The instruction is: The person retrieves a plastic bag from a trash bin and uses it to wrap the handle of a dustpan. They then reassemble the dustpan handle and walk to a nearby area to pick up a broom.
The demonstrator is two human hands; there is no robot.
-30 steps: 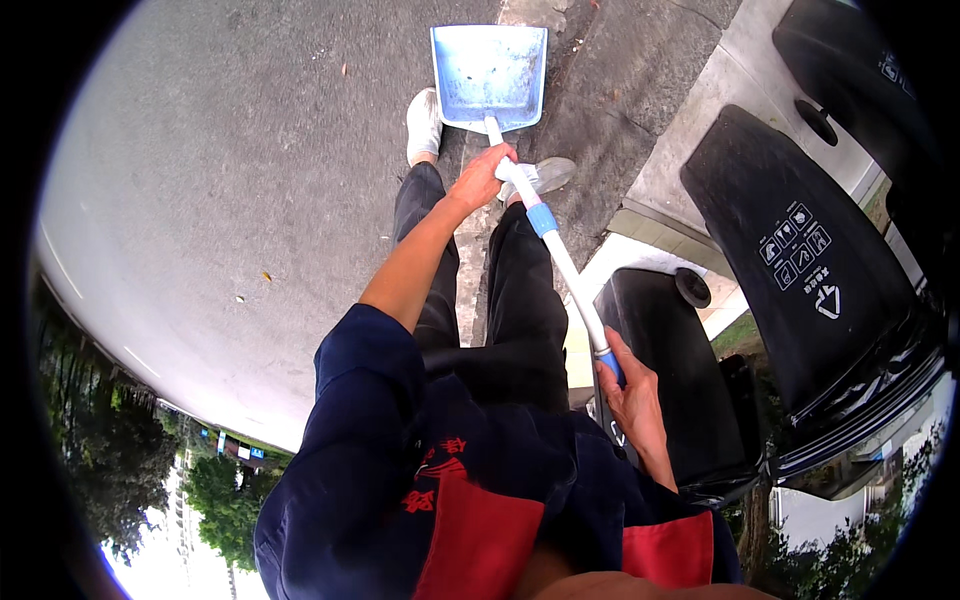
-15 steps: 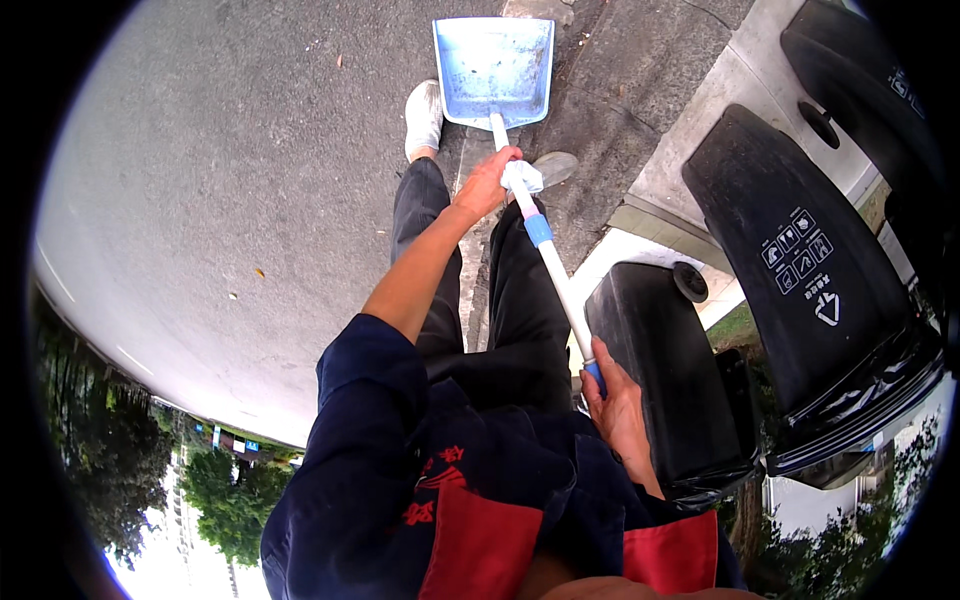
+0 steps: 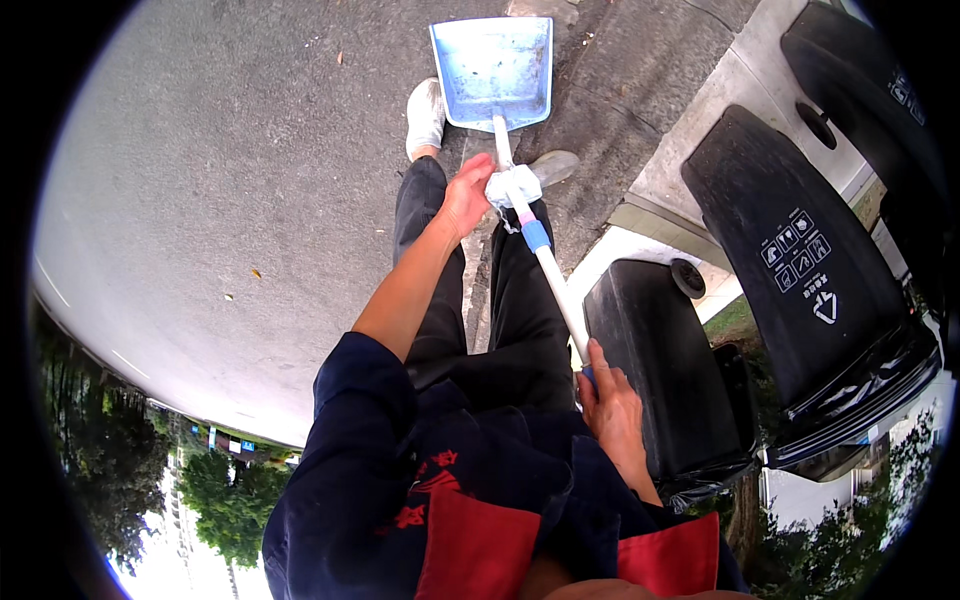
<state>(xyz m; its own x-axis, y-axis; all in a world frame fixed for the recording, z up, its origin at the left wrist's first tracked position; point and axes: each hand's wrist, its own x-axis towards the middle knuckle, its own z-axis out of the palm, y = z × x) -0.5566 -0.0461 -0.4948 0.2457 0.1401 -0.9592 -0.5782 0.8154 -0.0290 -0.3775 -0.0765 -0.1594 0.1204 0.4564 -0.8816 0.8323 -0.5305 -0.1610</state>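
Observation:
A long-handled blue dustpan (image 3: 497,70) reaches out ahead of me, its pan at the top of the view. Its white handle (image 3: 562,290), with a blue collar, slants down to the right. My right hand (image 3: 612,405) is closed round the lower end of this handle. A crumpled white wad (image 3: 514,187), perhaps cloth or plastic, is wrapped round the upper handle, with a thin loose strand hanging from it. Just left of the wad, my left hand (image 3: 466,198) is off the handle, its fingers stretched out and holding nothing.
Several black wheeled bins (image 3: 800,260) stand on the right beside a pale kerb (image 3: 690,185). Grey asphalt (image 3: 240,190) spreads out on the left, with a few small leaves on it. My white shoes (image 3: 426,120) are below the pan. Trees (image 3: 235,500) show at lower left.
My left hand has let go of the handle and moved slightly left, fingers straightened. The white wad now shows more fully. My right hand keeps its hold, and the dustpan has barely shifted.

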